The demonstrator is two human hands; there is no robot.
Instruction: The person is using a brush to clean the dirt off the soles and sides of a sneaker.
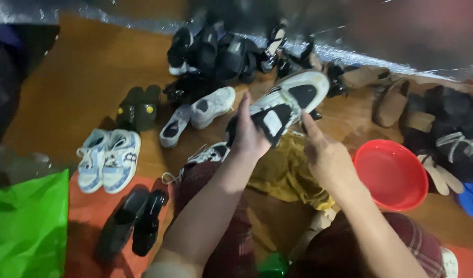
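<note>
Both hands hold white-black sneaker (290, 100) over yellow cloth (285, 172); left hand (249, 134) grips heel, right hand (324, 154) probably just touching.

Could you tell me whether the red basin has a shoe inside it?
No, the red basin shows only its bare inside, and the shoes lie on the floor around it.

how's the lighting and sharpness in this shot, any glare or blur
Head view: dim, warm light; the dark shoe pile at the back melts into shadow; glare streaks the shiny sheet behind it; the white shoe and both hands are slightly motion-blurred; the red bowl stays bright.
</note>
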